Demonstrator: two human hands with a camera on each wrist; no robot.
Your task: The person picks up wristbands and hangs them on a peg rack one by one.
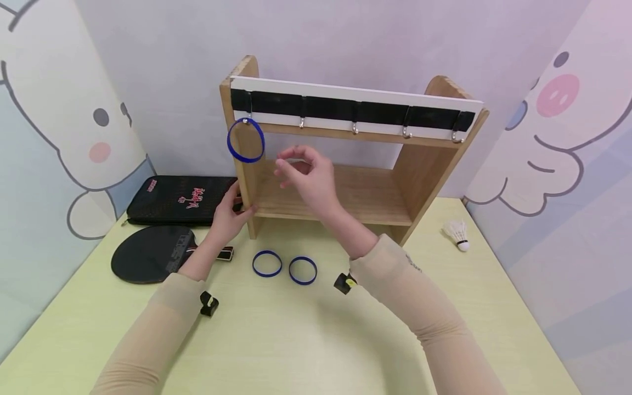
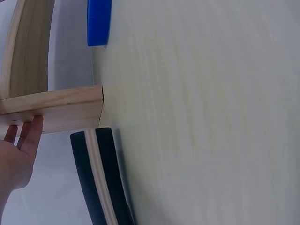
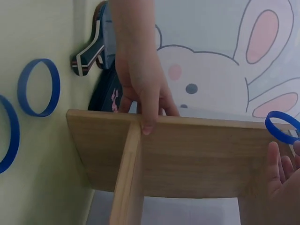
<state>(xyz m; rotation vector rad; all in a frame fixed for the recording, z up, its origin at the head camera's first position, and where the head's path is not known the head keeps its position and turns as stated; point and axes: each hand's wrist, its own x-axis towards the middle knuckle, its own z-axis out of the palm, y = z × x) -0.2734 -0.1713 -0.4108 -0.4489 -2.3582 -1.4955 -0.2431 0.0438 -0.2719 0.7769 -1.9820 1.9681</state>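
Head view shows a wooden rack (image 1: 365,192) standing toward the back edge of the pale yellow tabletop (image 1: 266,340), with a strip of five hooks (image 1: 326,107) across its upper front. A blue ring (image 1: 247,160) hangs from the leftmost hook. Left of the rack, near the back left corner, lies a closed black case (image 1: 168,200); its inside is hidden.

The left hand (image 1: 229,216) grips the rack's left side panel, thumb over the front edge at the lower shelf and fingers along the outer face. The right hand (image 1: 313,178) is raised before the rack, its fingers loosely bent, near the hung ring but apart from it.

Two more rings, a left one (image 1: 267,275) and a right one (image 1: 302,283), lie side by side in front of the rack, tabletop between them. A black paddle (image 1: 148,255) rests by the left edge, its handle under the left forearm. A shuttlecock (image 1: 457,235) lies near the right edge, just beyond the rack's right side.
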